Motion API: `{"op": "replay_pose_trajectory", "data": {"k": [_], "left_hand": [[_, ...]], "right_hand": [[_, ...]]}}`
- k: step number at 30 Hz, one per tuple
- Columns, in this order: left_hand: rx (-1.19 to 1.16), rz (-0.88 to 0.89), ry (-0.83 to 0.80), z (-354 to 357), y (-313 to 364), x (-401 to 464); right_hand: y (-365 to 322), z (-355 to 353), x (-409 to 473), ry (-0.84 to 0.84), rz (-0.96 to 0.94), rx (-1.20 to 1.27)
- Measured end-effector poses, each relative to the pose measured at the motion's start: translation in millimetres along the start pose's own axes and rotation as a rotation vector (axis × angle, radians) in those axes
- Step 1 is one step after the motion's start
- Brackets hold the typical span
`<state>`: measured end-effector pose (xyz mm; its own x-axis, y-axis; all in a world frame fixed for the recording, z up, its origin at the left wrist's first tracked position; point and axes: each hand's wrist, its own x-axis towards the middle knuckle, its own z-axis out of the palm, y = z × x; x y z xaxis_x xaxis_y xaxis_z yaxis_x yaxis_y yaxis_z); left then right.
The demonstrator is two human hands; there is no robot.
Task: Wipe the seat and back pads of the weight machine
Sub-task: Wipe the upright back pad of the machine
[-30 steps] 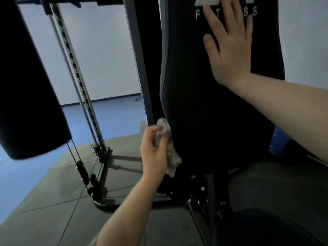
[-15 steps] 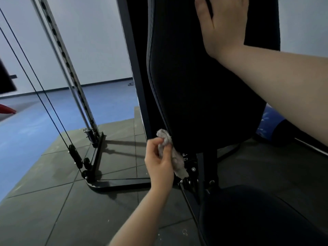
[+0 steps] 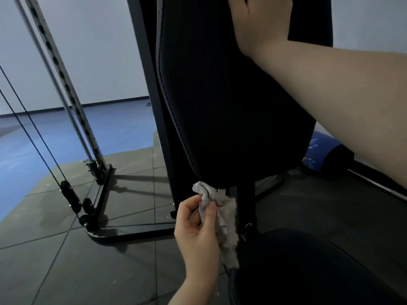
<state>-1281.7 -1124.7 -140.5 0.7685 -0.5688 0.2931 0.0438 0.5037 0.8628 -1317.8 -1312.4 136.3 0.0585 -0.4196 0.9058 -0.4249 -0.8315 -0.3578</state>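
The black back pad (image 3: pixel 231 102) stands upright in the middle of the view. Below it, at the bottom right, lies the black seat pad (image 3: pixel 308 267). My left hand (image 3: pixel 198 230) pinches a crumpled grey cloth (image 3: pixel 222 214) just under the back pad's lower left corner, with the cloth's top touching that bottom edge. My right hand (image 3: pixel 259 20) rests flat against the upper part of the back pad, its fingers cut off by the top of the frame.
A black upright post (image 3: pixel 147 84) runs beside the pad. At the left stand a perforated metal rod (image 3: pixel 63 84), cables and small pulleys (image 3: pixel 88 205) on a black base bar (image 3: pixel 132 232). Dark rubber tiles cover the floor; a blue roll (image 3: pixel 317 155) lies at the right.
My left hand has slid the cloth down the pad's left edge to its bottom corner. The view has tilted down, bringing the seat pad in and cutting off my right hand's fingers.
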Motion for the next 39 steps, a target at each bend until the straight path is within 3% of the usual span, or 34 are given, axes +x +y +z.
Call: {"op": "replay_pose_trajectory", "data": {"k": [5,7,9,11,13,18,22,27,30,35,39], "left_hand": [[0.084,0.136,-0.116,16.9,31.3,-8.2],[0.212,0.219,-0.209,27.6,40.6,-0.7],[0.258,0.243,-0.295,37.3,49.1,10.1],[0.329,0.294,-0.348,45.0,56.0,23.5],[0.448,0.346,-0.384,51.3,63.1,31.1],[0.588,0.176,-0.461,65.8,76.5,28.6],[0.637,-0.127,-0.472,70.3,96.1,4.1],[0.728,-0.347,-0.422,75.9,156.3,-31.8],[0.747,-0.378,-0.446,85.9,202.7,-48.7],[0.655,-0.492,-0.597,104.6,271.2,-76.2],[0.658,-0.533,-0.686,107.6,310.0,-95.2]], "right_hand": [[5.0,-1.0,-1.1,-0.025,0.069,0.141],[-1.4,-9.8,-9.7,-0.022,-0.028,0.142],[6.6,-18.6,-17.0,0.017,-0.275,0.037],[23.5,-31.2,-30.8,-0.121,-0.424,-0.046],[39.4,-46.2,-48.1,-0.323,-0.392,-0.018],[47.0,-90.2,-81.7,-0.561,-0.319,-0.093],[36.9,-138.7,-154.2,-0.634,0.014,-0.036],[-21.7,-209.1,-225.4,-0.731,0.792,0.016],[-66.8,-237.8,-220.5,-0.708,1.232,0.281],[-121.5,-282.3,-176.0,-0.615,1.398,0.593],[-150.7,-317.3,-157.2,-0.546,1.385,0.554]]}}
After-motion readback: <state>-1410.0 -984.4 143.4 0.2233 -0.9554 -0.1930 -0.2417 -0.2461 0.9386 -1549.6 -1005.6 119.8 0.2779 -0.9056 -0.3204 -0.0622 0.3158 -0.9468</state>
